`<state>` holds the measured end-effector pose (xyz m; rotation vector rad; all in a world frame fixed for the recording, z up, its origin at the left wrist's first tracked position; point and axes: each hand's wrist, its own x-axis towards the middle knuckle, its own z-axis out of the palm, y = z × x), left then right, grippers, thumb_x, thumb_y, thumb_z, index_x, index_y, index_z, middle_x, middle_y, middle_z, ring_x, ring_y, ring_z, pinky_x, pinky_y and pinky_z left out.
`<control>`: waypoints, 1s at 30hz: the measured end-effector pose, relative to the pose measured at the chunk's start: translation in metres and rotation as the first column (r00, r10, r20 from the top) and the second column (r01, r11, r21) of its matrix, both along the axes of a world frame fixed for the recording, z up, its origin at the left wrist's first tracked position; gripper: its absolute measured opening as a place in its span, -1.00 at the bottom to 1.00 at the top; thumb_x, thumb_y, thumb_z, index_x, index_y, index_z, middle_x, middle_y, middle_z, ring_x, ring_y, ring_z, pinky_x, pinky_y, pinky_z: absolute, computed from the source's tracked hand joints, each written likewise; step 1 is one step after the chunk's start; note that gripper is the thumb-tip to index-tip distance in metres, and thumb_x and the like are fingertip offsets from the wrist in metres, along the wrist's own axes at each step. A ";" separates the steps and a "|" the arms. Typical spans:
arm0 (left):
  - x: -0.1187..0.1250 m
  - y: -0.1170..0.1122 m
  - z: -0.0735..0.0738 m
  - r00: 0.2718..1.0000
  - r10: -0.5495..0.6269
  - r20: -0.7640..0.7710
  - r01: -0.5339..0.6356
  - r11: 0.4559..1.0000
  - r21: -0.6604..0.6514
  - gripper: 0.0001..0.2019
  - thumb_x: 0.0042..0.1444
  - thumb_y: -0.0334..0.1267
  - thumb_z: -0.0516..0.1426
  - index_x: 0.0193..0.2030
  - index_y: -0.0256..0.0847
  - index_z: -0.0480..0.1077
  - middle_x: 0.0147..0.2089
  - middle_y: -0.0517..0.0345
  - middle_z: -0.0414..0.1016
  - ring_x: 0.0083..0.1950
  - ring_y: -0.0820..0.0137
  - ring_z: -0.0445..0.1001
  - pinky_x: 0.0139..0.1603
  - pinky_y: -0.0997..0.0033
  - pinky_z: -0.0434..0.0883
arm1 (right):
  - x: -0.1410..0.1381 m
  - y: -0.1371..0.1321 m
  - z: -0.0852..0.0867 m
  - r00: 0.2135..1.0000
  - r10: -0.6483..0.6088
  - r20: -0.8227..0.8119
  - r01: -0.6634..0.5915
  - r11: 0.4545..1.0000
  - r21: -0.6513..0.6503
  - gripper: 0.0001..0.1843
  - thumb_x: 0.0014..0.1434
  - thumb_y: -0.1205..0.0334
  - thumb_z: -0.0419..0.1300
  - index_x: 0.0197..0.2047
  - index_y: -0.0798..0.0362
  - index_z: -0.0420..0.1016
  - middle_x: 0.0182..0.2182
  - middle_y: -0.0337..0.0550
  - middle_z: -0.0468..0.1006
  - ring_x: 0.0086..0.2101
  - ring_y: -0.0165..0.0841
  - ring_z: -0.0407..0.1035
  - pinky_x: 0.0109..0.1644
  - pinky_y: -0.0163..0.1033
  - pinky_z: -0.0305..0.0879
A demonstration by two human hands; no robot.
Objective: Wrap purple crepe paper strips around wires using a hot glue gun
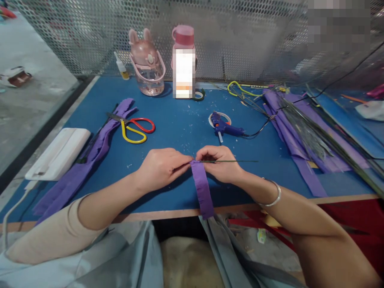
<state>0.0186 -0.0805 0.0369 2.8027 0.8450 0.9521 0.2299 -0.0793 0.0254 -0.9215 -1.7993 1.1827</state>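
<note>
A purple crepe paper strip [202, 192], with small cuts along one edge, hangs down past the table's front edge. My left hand [163, 168] pinches the strip's upper end between thumb and fingertips. Close by on the right, my right hand [220, 164] is closed around a thin green wire stem [247, 161], which sticks out to the right. The stem's other end meets the strip's top between both hands. How far the paper wraps the wire is too small to tell.
Scissors [135, 129] and purple paper strips [105, 142] lie left, beside a white power bank [58, 154]. A blue glue gun [228, 129] rests on a tape roll. Purple sheets [285, 128] and stems lie right. A pink bottle [148, 72] stands behind, before a perforated metal panel [240, 44].
</note>
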 end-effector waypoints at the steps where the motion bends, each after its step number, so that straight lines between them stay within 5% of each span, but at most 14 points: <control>1: 0.000 -0.001 0.000 1.000 0.003 -0.012 -0.003 0.999 0.033 -0.82 0.27 -0.26 0.10 -0.14 -0.21 0.52 -0.29 0.21 0.63 -0.31 0.45 0.56 -0.31 0.51 0.38 | 0.000 0.000 0.000 1.000 0.008 0.016 -0.008 0.999 0.034 -0.89 0.09 0.26 0.27 -0.42 0.09 0.45 -0.55 -0.28 0.44 -0.54 -0.51 0.26 -0.46 -0.40 0.22; 7: -0.005 0.010 -0.001 0.989 0.072 -0.131 -0.063 0.996 0.065 -0.75 0.32 -0.21 0.03 -0.11 -0.21 0.52 -0.30 0.13 0.58 -0.28 0.40 0.52 -0.31 0.45 0.37 | 0.020 0.020 0.001 0.913 0.075 0.400 -0.186 0.951 0.246 -0.86 0.18 0.26 0.20 -0.16 0.05 0.45 -0.36 -0.23 0.53 -0.44 -0.46 0.36 -0.35 -0.36 0.29; 9: -0.008 0.019 -0.003 0.977 0.110 -0.183 -0.102 0.993 0.053 -0.74 0.32 -0.21 0.03 -0.08 -0.22 0.52 -0.28 0.06 0.55 -0.26 0.35 0.50 -0.28 0.38 0.38 | 0.037 0.034 0.006 0.860 -0.073 0.505 -0.132 0.925 0.358 -0.71 0.19 0.28 0.18 0.00 0.02 0.41 -0.28 -0.19 0.55 -0.38 -0.41 0.41 -0.26 -0.30 0.32; 12: -0.010 0.031 -0.008 0.955 0.140 -0.261 -0.145 0.989 0.001 -0.72 0.31 -0.25 0.02 0.00 -0.22 0.51 -0.24 0.00 0.51 -0.23 0.30 0.47 -0.25 0.31 0.38 | 0.068 0.056 0.011 0.786 -0.414 0.459 0.115 0.828 0.549 -0.68 0.20 0.24 0.14 0.04 0.04 0.40 -0.24 -0.11 0.55 -0.33 -0.31 0.44 -0.20 -0.19 0.37; 14: -0.010 0.034 -0.011 0.945 0.122 -0.304 -0.147 0.987 -0.060 -0.70 0.30 -0.29 0.02 0.08 -0.25 0.46 -0.15 -0.05 0.51 -0.16 0.26 0.47 -0.16 0.25 0.41 | 0.087 0.069 0.011 0.690 -0.518 0.506 0.137 0.780 0.611 -0.60 0.19 0.16 0.17 0.08 0.07 0.40 -0.09 0.02 0.54 -0.13 -0.15 0.44 -0.05 -0.06 0.37; 19: -0.010 0.035 -0.014 0.958 0.083 -0.275 -0.128 0.980 -0.149 -0.62 0.23 -0.36 0.05 0.17 -0.31 0.38 0.09 -0.11 0.47 0.09 0.19 0.42 0.14 0.10 0.34 | 0.114 0.092 -0.007 0.556 -0.379 0.740 -0.005 0.889 0.459 -0.32 0.12 0.03 0.23 0.27 0.09 0.27 0.15 0.11 0.41 0.10 0.02 0.34 0.12 0.12 0.30; 24: -0.013 0.042 -0.020 0.968 0.069 -0.241 -0.109 0.981 -0.157 -0.76 0.28 -0.23 0.07 -0.11 -0.21 0.56 -0.17 0.01 0.55 -0.14 0.28 0.43 -0.08 0.23 0.39 | 0.112 0.094 -0.005 0.586 -0.407 0.700 0.020 0.871 0.490 -0.48 0.13 0.23 0.18 0.17 0.14 0.40 0.03 0.12 0.51 0.03 -0.02 0.39 0.09 0.07 0.32; 27: -0.014 0.048 -0.028 0.982 0.042 -0.184 -0.082 0.973 -0.217 -0.77 0.28 -0.25 0.07 -0.13 -0.21 0.57 -0.24 0.03 0.54 -0.20 0.33 0.42 -0.15 0.31 0.40 | 0.111 0.084 0.012 0.692 -0.433 0.578 0.117 0.857 0.503 -0.56 0.16 0.20 0.15 0.11 0.09 0.46 -0.11 0.02 0.58 -0.14 -0.11 0.46 -0.06 -0.03 0.37; 30: -0.014 0.052 -0.033 0.994 0.032 -0.106 -0.059 0.962 -0.267 -0.78 0.26 -0.25 0.09 -0.14 -0.23 0.57 -0.25 0.03 0.54 -0.20 0.36 0.44 -0.16 0.35 0.42 | 0.109 0.072 0.029 0.819 -0.354 0.451 0.206 0.916 0.344 -0.67 0.18 0.06 0.17 -0.11 0.09 0.56 -0.46 -0.15 0.54 -0.45 -0.29 0.40 -0.35 -0.19 0.33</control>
